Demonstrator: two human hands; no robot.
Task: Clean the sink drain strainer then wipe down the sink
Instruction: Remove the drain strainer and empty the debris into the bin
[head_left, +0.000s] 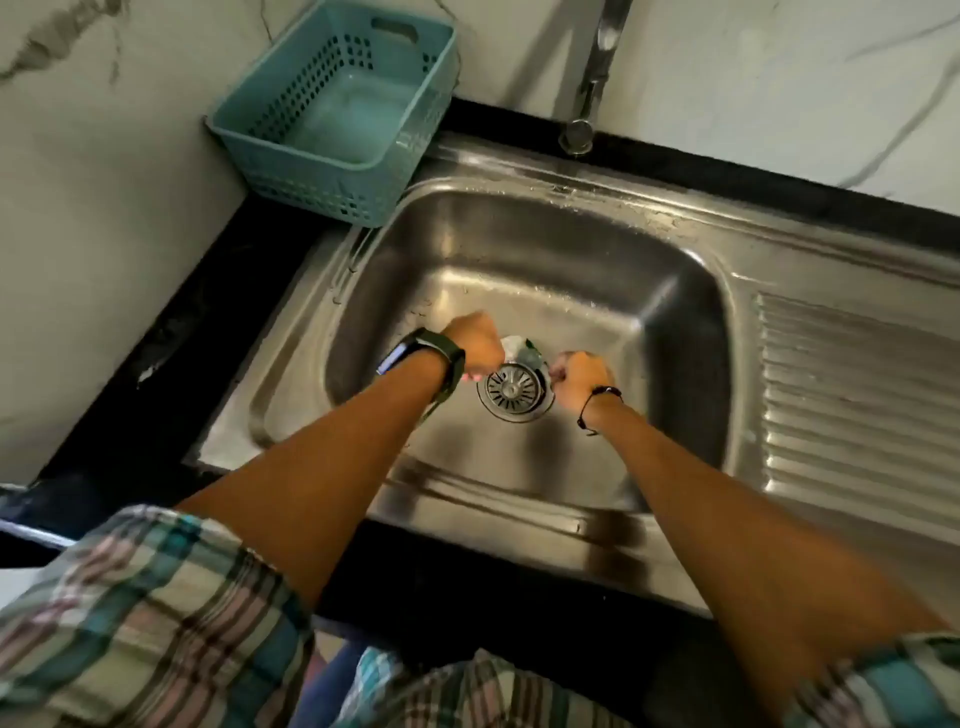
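The round metal drain strainer (513, 391) sits in the drain at the bottom of the steel sink (524, 244). My left hand (472, 343), with a dark watch on its wrist, is curled closed just left of and above the strainer. Just right of the strainer, my right hand (581, 376) is closed as well, a thin black band on its wrist. Between the two hands, right behind the strainer, is a small white and green item (522, 352). Each hand pinches one side of it. It is blurred and I cannot tell what it is.
A teal plastic basket (332, 109) stands on the black counter at the sink's back left corner. The tap spout (576, 136) hangs over the back rim, with no water running. A ribbed draining board (857, 389) lies to the right. Marble-patterned walls rise behind and to the left.
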